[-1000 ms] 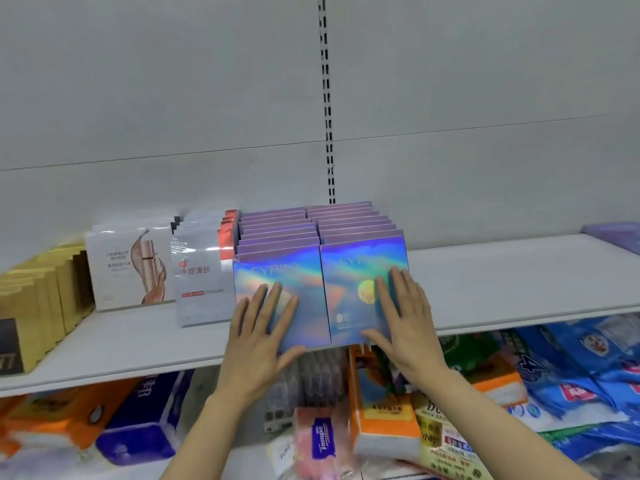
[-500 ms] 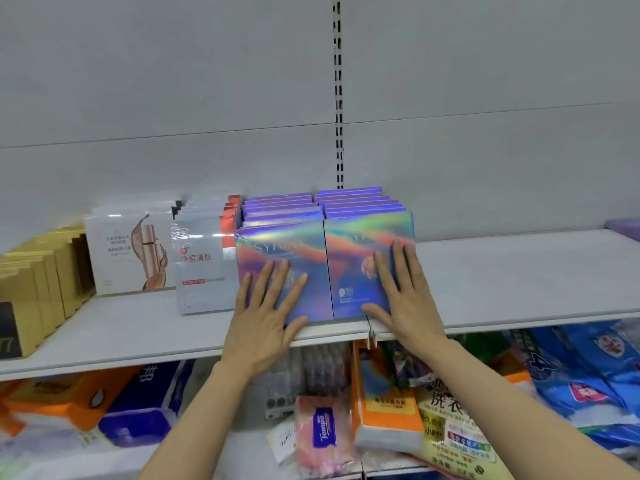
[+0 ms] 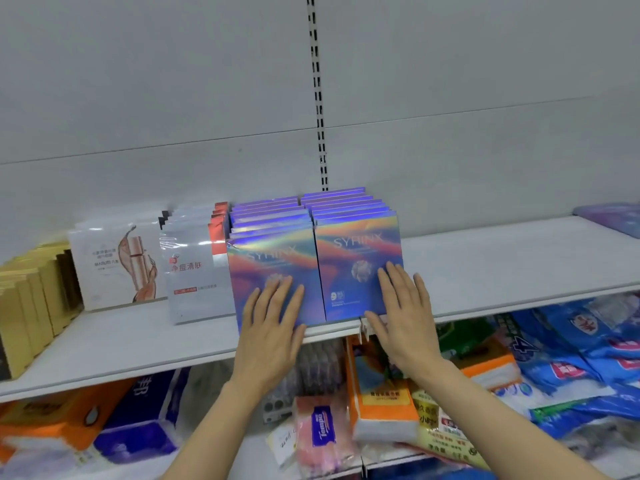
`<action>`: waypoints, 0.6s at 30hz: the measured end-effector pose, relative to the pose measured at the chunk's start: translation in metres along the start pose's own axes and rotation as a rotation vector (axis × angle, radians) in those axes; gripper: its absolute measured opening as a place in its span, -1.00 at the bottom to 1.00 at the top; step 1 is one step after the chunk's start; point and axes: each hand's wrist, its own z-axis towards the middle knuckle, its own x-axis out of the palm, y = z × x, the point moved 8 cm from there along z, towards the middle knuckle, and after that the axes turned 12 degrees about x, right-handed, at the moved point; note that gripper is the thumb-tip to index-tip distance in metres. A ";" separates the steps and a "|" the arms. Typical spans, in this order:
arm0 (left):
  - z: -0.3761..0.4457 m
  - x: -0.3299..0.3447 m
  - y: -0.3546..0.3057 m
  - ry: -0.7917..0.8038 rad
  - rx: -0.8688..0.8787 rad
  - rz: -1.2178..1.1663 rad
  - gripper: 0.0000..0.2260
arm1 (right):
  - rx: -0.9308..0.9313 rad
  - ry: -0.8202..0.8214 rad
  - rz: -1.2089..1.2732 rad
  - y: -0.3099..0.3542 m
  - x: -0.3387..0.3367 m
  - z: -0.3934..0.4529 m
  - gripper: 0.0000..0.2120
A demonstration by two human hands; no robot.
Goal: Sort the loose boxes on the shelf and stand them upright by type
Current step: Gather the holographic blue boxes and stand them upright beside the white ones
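Two rows of iridescent purple boxes stand upright on the white shelf (image 3: 502, 265), one behind another. My left hand (image 3: 270, 327) presses flat, fingers straight, on the front box of the left row (image 3: 270, 261). My right hand (image 3: 401, 306) presses flat on the front box of the right row (image 3: 353, 268). Both front boxes sit at the shelf's front edge, leaning slightly back. Left of them stand silvery white sachet packs (image 3: 194, 271) with red boxes (image 3: 219, 237) behind them, white boxes with a bottle picture (image 3: 114, 265), and yellow boxes (image 3: 27, 299).
A purple box (image 3: 609, 218) lies flat at the shelf's far right. The lower shelf holds tissue packs (image 3: 318, 431), orange packs (image 3: 381, 393) and blue bags (image 3: 588, 348). A slotted upright (image 3: 317, 98) runs down the grey back wall.
Both hands stayed flat on the front boxes and pushed the two rows back and closer together; the boxes now stand more upright. The view shifted slightly.
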 end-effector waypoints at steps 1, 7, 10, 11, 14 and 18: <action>0.004 -0.003 -0.007 -0.016 0.029 -0.004 -0.46 | 0.006 -0.026 0.027 -0.004 -0.006 -0.002 -0.38; 0.036 -0.027 -0.053 -0.120 0.145 -0.117 -0.62 | -0.026 -0.198 0.121 -0.032 -0.054 -0.014 -0.57; 0.057 -0.033 -0.081 -0.126 0.166 -0.139 -0.64 | -0.008 -0.221 0.120 -0.059 -0.070 -0.020 -0.58; 0.065 -0.034 -0.091 -0.119 0.163 -0.139 -0.64 | -0.007 -0.226 0.112 -0.070 -0.074 -0.021 -0.59; 0.093 -0.032 -0.127 -0.089 0.161 -0.178 -0.65 | 0.010 -0.232 0.079 -0.109 -0.088 -0.024 -0.60; 0.138 -0.024 -0.188 -0.050 0.193 -0.236 -0.64 | 0.053 -0.226 0.043 -0.173 -0.109 -0.026 -0.62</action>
